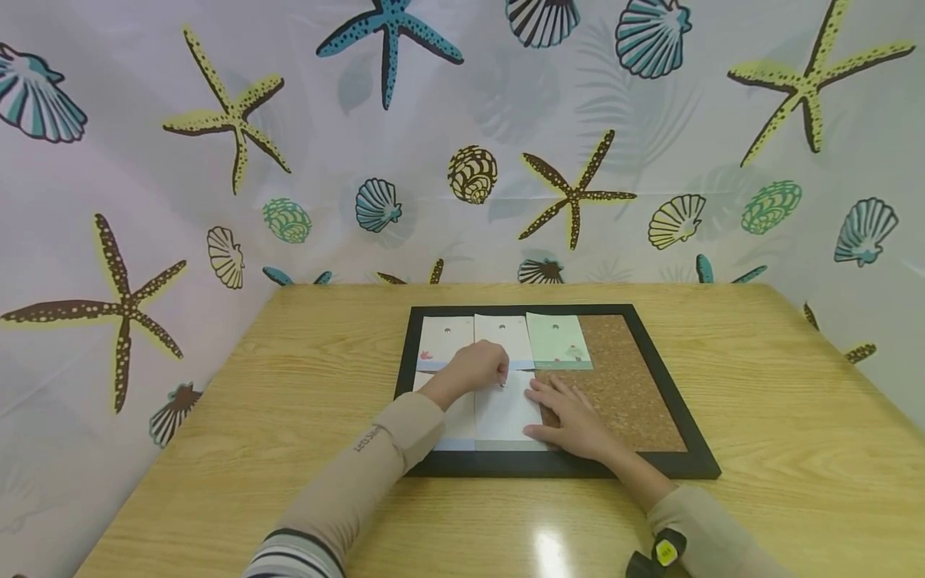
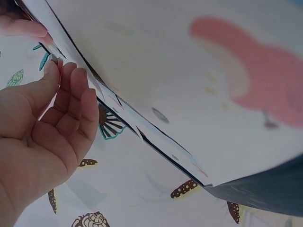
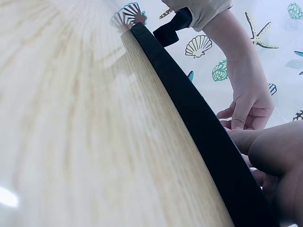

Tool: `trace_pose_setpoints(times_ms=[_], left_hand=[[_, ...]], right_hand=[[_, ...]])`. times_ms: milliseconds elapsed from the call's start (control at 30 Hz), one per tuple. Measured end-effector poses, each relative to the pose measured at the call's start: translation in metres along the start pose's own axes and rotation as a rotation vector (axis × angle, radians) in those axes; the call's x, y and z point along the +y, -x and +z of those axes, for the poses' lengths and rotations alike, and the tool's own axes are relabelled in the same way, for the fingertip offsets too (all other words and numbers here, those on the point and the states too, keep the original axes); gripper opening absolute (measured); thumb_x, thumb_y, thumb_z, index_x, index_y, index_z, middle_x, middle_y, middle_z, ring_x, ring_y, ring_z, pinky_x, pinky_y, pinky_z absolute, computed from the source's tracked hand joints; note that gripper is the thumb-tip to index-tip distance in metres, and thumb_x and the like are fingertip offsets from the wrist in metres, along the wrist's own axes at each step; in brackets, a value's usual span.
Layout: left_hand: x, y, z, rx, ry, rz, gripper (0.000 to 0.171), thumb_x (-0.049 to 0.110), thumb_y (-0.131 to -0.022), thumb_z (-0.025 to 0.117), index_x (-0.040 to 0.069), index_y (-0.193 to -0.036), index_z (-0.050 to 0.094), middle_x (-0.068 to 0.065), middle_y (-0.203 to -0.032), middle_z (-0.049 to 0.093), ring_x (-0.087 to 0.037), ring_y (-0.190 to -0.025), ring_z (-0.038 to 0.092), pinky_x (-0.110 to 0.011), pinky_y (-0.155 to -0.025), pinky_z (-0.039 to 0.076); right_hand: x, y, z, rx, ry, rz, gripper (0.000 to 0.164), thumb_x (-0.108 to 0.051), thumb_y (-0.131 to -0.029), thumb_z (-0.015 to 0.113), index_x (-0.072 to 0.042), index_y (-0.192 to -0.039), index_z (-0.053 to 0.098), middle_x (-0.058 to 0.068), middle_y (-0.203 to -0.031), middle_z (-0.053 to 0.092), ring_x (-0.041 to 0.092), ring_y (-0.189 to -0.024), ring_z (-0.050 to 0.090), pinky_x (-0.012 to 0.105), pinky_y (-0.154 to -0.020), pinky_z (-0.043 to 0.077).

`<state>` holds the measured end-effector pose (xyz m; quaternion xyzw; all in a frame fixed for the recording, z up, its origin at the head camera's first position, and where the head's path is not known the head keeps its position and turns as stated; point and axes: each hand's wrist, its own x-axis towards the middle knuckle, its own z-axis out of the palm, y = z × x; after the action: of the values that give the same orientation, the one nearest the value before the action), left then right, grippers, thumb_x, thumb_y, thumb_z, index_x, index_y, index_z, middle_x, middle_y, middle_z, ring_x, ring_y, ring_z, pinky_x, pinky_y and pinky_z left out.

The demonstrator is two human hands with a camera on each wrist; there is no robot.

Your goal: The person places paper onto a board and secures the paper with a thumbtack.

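Note:
My left hand pinches a small metal thumbtack between thumb and forefinger, at the upper part of a white note sheet. This sheet lies in the lower row on a black-framed cork board. Spread over the sheet's right edge and the bare cork, my right hand rests with its fingers extended. Another sheet lies to the left, partly under my left forearm. Above are two white sheets and a green sheet, each with a tack near its top.
The board lies on a wooden table. Its black frame forms a raised border. Behind and at the sides hangs a white cloth printed with starfish and shells. Bare cork shows along the board's right side.

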<state>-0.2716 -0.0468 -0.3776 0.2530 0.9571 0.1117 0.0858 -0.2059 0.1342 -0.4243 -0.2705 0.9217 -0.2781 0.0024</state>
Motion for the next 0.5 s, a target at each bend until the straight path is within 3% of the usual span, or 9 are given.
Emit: trace_pose_setpoints(times_ms=[500], left_hand=[[0.0028, -0.0014, 0.0035, -0.041, -0.007, -0.016, 0.015, 0.011, -0.082, 0.064, 0.011, -0.068, 0.062, 0.003, -0.066, 0.055, -0.011, -0.062, 0.047, -0.021, -0.058, 0.039]], right_hand=[[0.0, -0.0001, 0.0009, 0.004, -0.002, 0.012, 0.056, -0.03, -0.079, 0.067, 0.0, -0.124, 0.051, 0.018, -0.135, 0.039, 0.041, -0.128, 0.019, 0.059, -0.099, 0.01]])
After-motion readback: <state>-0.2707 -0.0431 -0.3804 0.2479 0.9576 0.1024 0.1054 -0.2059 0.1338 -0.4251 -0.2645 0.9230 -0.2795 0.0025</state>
